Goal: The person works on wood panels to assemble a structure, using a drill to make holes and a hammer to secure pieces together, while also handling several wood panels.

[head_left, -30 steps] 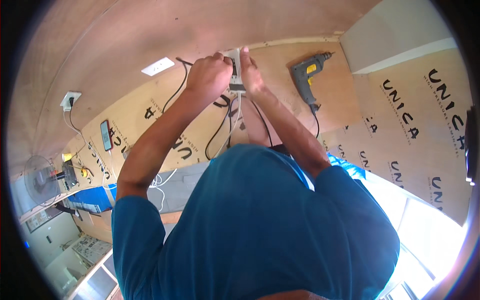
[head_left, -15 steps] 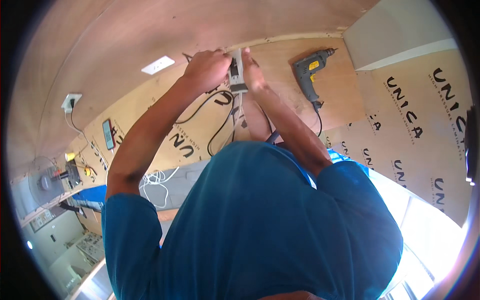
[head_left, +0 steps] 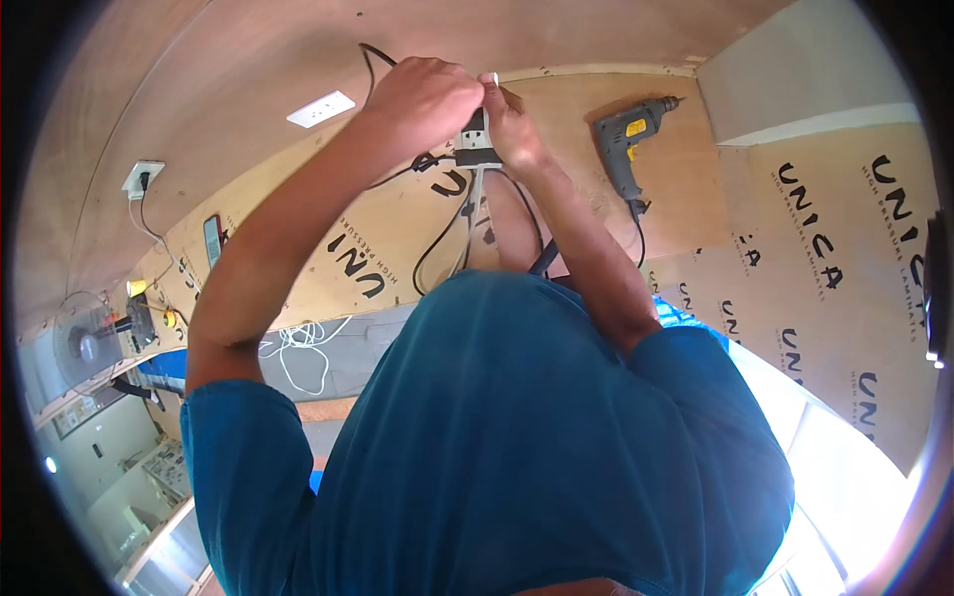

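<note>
The plywood wall runs along the back edge of the worktop, and a pale box stands at its back right. The drill lies near the back edge, a little left of that box, its bit pointing right and its cord trailing towards the front edge.

The left hand is curled tight, back uppermost, by the worktop's back edge; its fingertips are hidden, so I cannot tell whether it has hold of anything. The right hand is partly closed along the right side of the strip and seems to grip it, thumb raised against the left hand.

The strip is between the hands, towards the back edge and left of the drill, its socket face showing below the left hand. Whether it touches the worktop I cannot tell. A white cord leaves its near end for the front edge; a black cord arcs out behind the left hand.

To work well here, I would keep the right hand's hold firm, clear of the socket slots, steady the strip squarely, leave both cords slack, and push or pull straight, without twisting.
</note>
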A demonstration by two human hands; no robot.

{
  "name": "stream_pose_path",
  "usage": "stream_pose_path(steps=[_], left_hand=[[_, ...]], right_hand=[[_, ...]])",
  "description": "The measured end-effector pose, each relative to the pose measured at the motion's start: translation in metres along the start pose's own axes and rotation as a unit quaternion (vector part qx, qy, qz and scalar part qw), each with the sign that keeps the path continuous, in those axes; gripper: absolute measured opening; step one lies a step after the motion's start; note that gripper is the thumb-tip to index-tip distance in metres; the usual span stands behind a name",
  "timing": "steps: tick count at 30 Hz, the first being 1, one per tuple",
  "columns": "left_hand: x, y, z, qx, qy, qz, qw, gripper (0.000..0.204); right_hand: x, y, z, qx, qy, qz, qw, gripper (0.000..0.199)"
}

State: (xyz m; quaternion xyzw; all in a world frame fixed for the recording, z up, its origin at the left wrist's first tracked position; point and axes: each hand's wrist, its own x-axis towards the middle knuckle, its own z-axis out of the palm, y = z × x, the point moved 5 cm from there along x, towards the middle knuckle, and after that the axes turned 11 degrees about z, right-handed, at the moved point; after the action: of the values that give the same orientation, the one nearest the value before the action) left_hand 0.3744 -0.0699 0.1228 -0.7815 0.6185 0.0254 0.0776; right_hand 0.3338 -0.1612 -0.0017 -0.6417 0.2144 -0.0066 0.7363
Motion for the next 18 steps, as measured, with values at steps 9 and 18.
stream_pose_path(steps=[9,18], left_hand=[[0.003,-0.002,0.017,-0.005,-0.076,-0.016,0.997,0.014],[-0.007,-0.048,0.133,-0.050,-0.101,-0.078,0.991,0.022]], right_hand=[[-0.004,-0.003,0.010,0.061,-0.031,0.087,0.994,0.057],[0.040,0.072,0.013,0.169,-0.202,0.138,0.955,0.045]])
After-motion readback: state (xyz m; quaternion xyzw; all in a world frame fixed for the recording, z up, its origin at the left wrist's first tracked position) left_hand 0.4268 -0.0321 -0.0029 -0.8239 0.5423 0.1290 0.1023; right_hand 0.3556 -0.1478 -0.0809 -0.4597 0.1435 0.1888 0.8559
